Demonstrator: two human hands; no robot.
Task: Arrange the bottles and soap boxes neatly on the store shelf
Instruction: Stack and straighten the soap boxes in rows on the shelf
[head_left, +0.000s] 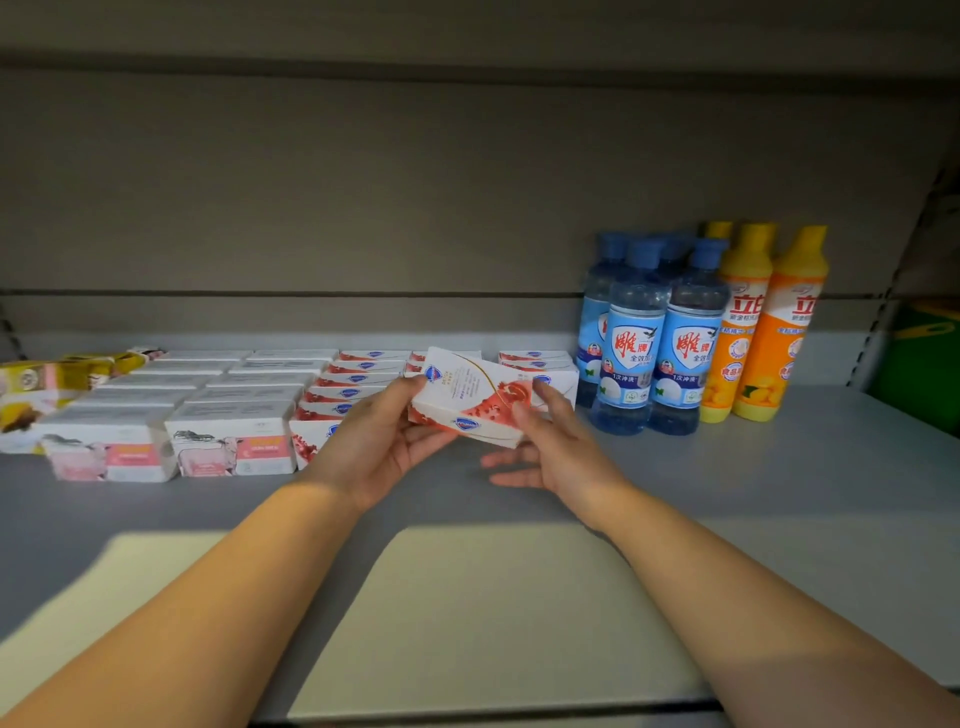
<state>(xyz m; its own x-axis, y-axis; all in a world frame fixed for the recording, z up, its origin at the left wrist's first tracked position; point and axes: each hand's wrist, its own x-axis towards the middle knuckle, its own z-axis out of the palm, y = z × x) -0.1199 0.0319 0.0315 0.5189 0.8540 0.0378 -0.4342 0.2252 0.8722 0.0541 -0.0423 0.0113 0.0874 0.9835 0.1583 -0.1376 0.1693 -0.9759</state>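
Observation:
A white and red soap box (470, 397) is held tilted above the grey shelf (779, 493), in front of the rows of matching red soap boxes (358, 382). My left hand (384, 439) grips its left end and my right hand (550, 447) holds its right end, lower fingers spread below. Pink and white soap boxes (228, 436) stand in rows to the left. Several blue bottles (654, 332) and orange-yellow bottles (763, 322) stand upright at the right.
Yellow and pink packets (47, 384) lie loosely at the far left. A grey back panel (415, 208) closes the shelf behind. A green object (924, 358) shows past the right upright. The shelf's front part is bare, with pale patches of light.

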